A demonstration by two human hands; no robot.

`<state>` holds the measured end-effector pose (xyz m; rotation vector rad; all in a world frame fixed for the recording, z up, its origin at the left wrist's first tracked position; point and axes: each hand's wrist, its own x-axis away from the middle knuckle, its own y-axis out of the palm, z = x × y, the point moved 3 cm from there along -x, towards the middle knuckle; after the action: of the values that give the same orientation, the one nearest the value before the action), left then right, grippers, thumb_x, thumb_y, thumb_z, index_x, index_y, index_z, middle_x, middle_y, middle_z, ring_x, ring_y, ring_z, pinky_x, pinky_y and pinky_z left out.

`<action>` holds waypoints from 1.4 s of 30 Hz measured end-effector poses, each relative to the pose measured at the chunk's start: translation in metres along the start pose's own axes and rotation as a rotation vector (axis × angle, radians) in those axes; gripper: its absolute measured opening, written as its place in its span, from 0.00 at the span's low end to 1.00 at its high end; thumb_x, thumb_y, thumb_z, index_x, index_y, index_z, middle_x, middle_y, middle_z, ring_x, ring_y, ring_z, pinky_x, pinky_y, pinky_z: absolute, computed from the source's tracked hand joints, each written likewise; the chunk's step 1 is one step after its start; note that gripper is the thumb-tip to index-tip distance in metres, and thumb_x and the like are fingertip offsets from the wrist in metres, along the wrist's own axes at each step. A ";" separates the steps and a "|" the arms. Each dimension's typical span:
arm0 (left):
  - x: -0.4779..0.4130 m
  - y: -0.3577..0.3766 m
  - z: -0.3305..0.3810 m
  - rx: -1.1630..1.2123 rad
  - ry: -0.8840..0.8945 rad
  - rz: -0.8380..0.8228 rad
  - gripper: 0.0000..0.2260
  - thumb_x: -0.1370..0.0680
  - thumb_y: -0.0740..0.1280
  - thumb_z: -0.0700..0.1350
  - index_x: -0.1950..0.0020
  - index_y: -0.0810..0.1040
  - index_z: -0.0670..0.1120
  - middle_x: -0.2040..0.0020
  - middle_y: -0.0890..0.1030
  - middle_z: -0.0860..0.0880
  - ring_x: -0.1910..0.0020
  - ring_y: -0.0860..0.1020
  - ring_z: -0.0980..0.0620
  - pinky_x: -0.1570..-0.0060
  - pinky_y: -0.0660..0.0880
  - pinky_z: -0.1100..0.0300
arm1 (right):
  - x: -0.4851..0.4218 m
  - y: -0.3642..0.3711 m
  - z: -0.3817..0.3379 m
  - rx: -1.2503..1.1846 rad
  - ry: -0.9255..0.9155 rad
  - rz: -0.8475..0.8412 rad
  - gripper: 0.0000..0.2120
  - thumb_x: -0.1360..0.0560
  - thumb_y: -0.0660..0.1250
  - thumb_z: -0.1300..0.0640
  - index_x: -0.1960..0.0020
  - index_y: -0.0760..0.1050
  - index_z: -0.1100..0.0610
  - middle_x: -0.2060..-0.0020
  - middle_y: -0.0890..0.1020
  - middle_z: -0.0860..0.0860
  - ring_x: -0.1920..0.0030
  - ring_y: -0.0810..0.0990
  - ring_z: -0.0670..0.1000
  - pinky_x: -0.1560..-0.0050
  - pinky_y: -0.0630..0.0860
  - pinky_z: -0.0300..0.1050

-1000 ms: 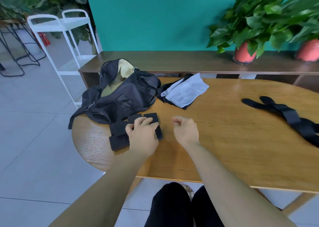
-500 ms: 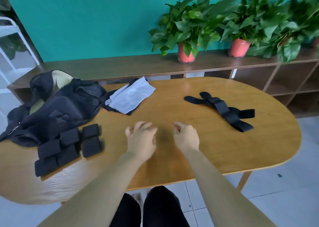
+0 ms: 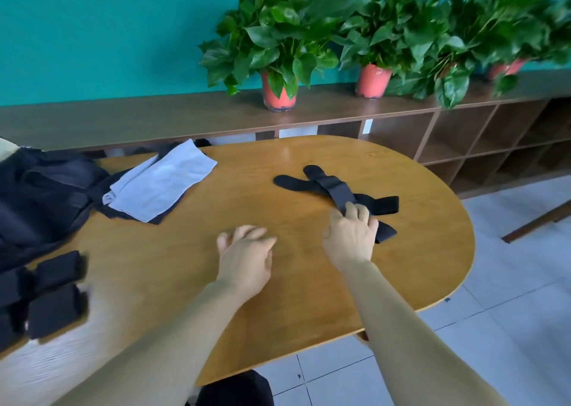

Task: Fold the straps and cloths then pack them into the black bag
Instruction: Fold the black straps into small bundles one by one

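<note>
Unfolded black straps point(image 3: 332, 186) lie crossed on the right half of the wooden table point(image 3: 426, 251). My right hand point(image 3: 350, 235) rests on their near end with its fingers curled over one strap. My left hand point(image 3: 245, 256) hovers over the table's middle, fingers relaxed and holding nothing. Folded black straps point(image 3: 46, 294) sit in a stack at the left edge. The black bag point(image 3: 40, 195) lies open at the far left. A light grey cloth point(image 3: 160, 183) lies folded on a dark cloth point(image 3: 106, 212) beside the bag.
A long brown shelf unit point(image 3: 463, 127) runs behind the table, carrying potted plants point(image 3: 278, 47) in red pots. A teal wall stands behind it. Tiled floor point(image 3: 509, 297) lies to the right. My dark-trousered knees point(image 3: 234, 390) show under the table's near edge.
My view has swung right. My left hand left the folded straps and moved to the table's middle. My right hand reached out to the unfolded straps and closed on one.
</note>
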<state>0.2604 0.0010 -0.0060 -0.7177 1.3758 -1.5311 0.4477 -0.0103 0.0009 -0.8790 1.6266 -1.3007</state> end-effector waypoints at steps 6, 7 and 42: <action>-0.005 0.007 -0.002 0.003 0.004 -0.036 0.16 0.19 0.57 0.46 0.32 0.73 0.57 0.27 0.66 0.57 0.27 0.56 0.56 0.37 0.48 0.49 | -0.019 0.012 0.020 -0.008 0.205 -0.254 0.19 0.20 0.54 0.47 0.31 0.67 0.51 0.30 0.65 0.57 0.30 0.60 0.59 0.32 0.56 0.57; -0.005 0.007 -0.003 0.001 0.001 -0.042 0.16 0.19 0.57 0.46 0.32 0.72 0.57 0.27 0.66 0.57 0.27 0.56 0.56 0.36 0.48 0.49 | -0.018 0.013 0.016 -0.004 0.201 -0.268 0.19 0.20 0.53 0.47 0.32 0.68 0.52 0.32 0.66 0.56 0.31 0.62 0.59 0.33 0.58 0.57; 0.018 -0.001 -0.002 -0.217 0.312 -0.261 0.21 0.17 0.50 0.48 0.23 0.57 0.52 0.22 0.56 0.53 0.24 0.54 0.57 0.27 0.37 0.50 | -0.009 0.008 -0.019 0.263 -0.046 -0.349 0.27 0.25 0.56 0.60 0.28 0.59 0.46 0.34 0.64 0.56 0.36 0.64 0.57 0.36 0.59 0.56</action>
<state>0.2512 -0.0148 -0.0081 -0.8432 1.7564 -1.7706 0.4333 0.0066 -0.0036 -1.0492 1.2639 -1.6771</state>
